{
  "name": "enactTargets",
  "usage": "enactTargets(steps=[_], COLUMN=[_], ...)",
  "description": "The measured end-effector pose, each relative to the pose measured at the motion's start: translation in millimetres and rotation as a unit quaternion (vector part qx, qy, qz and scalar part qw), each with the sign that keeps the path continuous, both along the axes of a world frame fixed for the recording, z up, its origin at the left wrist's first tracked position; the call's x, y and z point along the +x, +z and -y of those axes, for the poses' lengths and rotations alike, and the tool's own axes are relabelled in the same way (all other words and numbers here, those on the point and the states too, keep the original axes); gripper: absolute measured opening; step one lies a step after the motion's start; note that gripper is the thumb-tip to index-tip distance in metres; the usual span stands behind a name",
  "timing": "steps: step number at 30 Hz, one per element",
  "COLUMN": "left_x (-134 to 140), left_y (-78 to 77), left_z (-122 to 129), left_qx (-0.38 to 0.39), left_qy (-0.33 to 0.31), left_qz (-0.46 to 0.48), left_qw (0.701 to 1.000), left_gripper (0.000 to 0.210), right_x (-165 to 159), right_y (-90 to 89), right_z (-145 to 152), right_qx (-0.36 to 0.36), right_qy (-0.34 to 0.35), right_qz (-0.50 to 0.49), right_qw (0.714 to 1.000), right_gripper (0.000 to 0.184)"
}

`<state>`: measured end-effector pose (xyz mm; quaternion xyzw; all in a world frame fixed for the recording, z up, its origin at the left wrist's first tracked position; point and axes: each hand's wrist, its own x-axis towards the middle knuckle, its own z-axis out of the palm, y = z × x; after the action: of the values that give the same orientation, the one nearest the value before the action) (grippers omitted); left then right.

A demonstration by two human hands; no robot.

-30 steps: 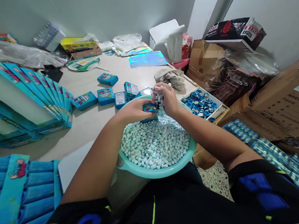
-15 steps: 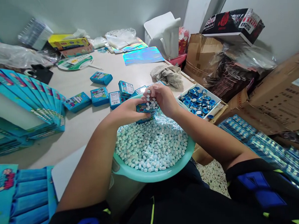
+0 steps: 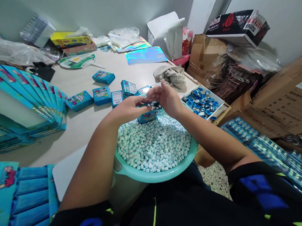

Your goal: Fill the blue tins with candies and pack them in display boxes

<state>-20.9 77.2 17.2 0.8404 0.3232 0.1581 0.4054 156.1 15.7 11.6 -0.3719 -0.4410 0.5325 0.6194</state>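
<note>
Filling step, I'd say: my left fingers [image 3: 143,109] clamp the Caramelo carton [image 3: 149,117] over the basin [image 3: 158,176] at the bench's [image 3: 136,72] near edge, right fingers [image 3: 155,90] loosely cupped, thumb apart; next calls for steadying it.

Beyond my left grip [image 3: 132,108], several blue boxes [image 3: 101,95] block a low path; behind them a patch of tabletop [image 3: 75,79] lies bare. Right of my right grip [image 3: 168,100], the cap tray [image 3: 218,110] crowds the bowl [image 3: 159,178], with a crumpled cloth [image 3: 173,78] just beyond. Above both grips I see open air.
</note>
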Motion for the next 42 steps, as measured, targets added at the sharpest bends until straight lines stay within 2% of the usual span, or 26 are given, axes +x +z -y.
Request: enactTargets(steps=[7,11,14,18,20,25,27,31,37,42], left_x=[2.8,2.4,2.1,2.8,3.3,3.4,2.6,2.1,11.9,17.2], left_y=[-1.9,1.4,2.8,3.4,4.2,6.1,5.2,-0.2,-9.3,-8.1], left_z=[2.9,5.9,6.7,7.4,8.0,10.1,10.5,10.1,9.5,11.2], left_qx=[0.011,0.029,0.038,0.038,0.036,0.057,0.058,0.028,-0.013,-0.017], left_qy=[0.054,0.087,0.071,0.055,0.042,-0.047,-0.05,0.001,0.094,0.138], left_qz=[0.032,0.026,0.024,0.028,0.026,-0.013,-0.014,-0.015,0.001,-0.018], left_qw=[0.998,0.995,0.997,0.997,0.998,0.997,0.997,1.0,0.995,0.99], left_gripper=[0.044,0.037,0.034,0.033,0.034,0.043,0.049,0.068,0.062,0.059], right_x=[-0.5,4.8,8.4,6.0,3.6,3.1,4.1,4.7,4.7,4.5], right_y=[9.0,3.7,-4.5,-10.8,-11.8,-15.7,-17.5,-18.1,-15.3,-14.5], right_z=[6.7,3.0,-2.0,-4.5,-4.5,-6.2,-7.6,-8.6,-7.1,-7.9], right_qx=[-0.017,-0.013,-0.029,-0.075,-0.088,-0.081,-0.079,-0.063,-0.06,-0.054], right_qy=[-0.004,-0.058,-0.112,-0.078,-0.059,-0.054,-0.054,-0.036,-0.039,-0.028], right_qz=[0.02,0.04,0.071,0.097,0.095,0.091,0.089,0.09,0.11,0.107], right_qw=[1.0,0.997,0.991,0.989,0.99,0.991,0.991,0.993,0.991,0.992], right_gripper=[0.064,0.053,0.033,0.018,0.019,0.028,0.034,0.039,0.03,0.03])
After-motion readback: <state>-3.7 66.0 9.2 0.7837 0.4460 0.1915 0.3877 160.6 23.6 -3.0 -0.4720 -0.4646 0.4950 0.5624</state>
